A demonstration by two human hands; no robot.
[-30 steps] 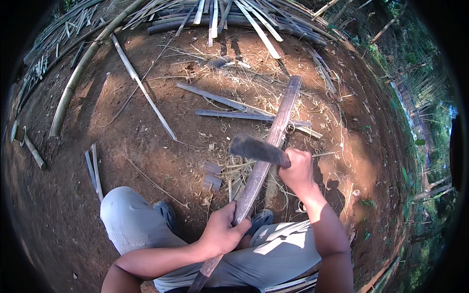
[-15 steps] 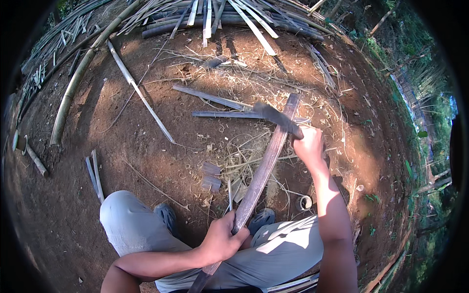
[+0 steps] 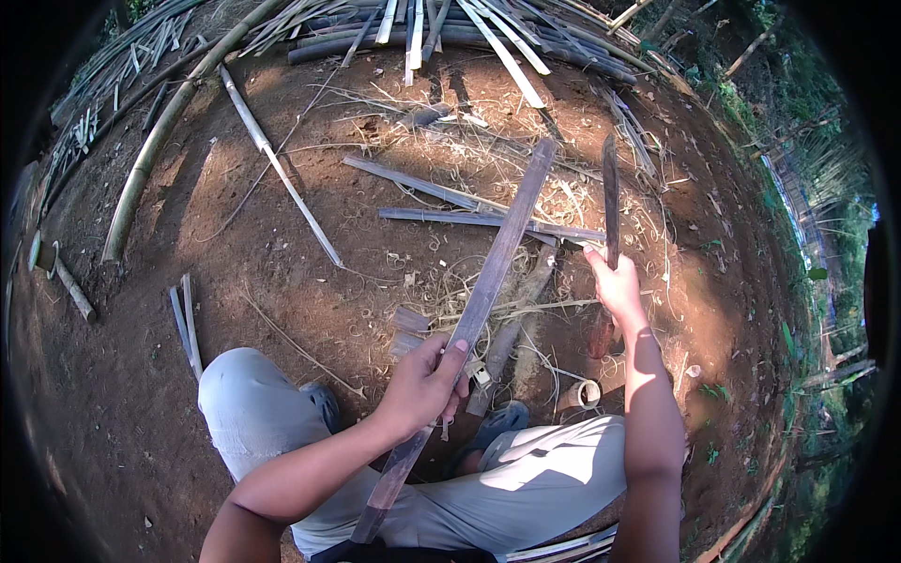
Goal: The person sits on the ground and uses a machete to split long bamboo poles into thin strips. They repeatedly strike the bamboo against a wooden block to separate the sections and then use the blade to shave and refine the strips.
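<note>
My left hand (image 3: 419, 389) is wrapped round a long, dark bamboo slat (image 3: 502, 235). The slat slants from my lap up and away to the right, its far end raised above the litter on the ground. In my right hand (image 3: 619, 293) is a machete (image 3: 611, 192), its dark blade pointing away from me. The reddish handle end (image 3: 602, 335) shows below my fist. The blade stands apart from the slat, to its right. Beneath the slat, a length of wood (image 3: 507, 347) lies on the ground between my feet.
Two split bamboo strips (image 3: 441, 218) lie ahead among pale shavings (image 3: 572, 202). A short bamboo ring (image 3: 587, 393) sits near my right knee. Bamboo poles and strips (image 3: 460, 38) are piled at the far side. A long pole (image 3: 174, 117) lies at the left.
The machete has come off the slat and swung round to point away from me. My left hand has turned and shifted its hold, and the slat's far end has moved left.
</note>
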